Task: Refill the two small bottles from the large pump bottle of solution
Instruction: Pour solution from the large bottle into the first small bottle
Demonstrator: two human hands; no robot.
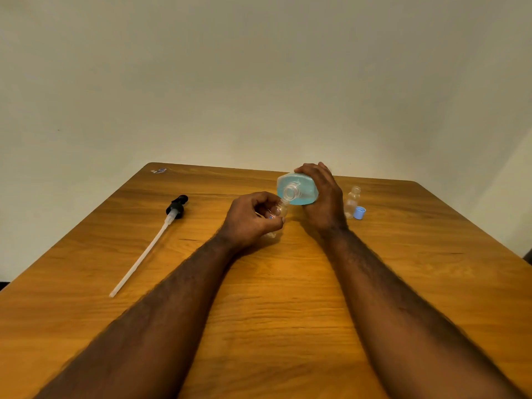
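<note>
1. A small bottle is gripped in the curled fingers of the left hand and tilted towards the right.
2. The large bottle of blue solution is clasped by the right hand and tipped over, its open neck at the small mouth; contact cannot be told.
3. A second small bottle is stood upright on the surface to the right, uncapped and apparently empty, with a blue cap beside it.
4. The pump is laid out to the left, so opening is judged done; most of both fills and the capping are judged left.
</note>
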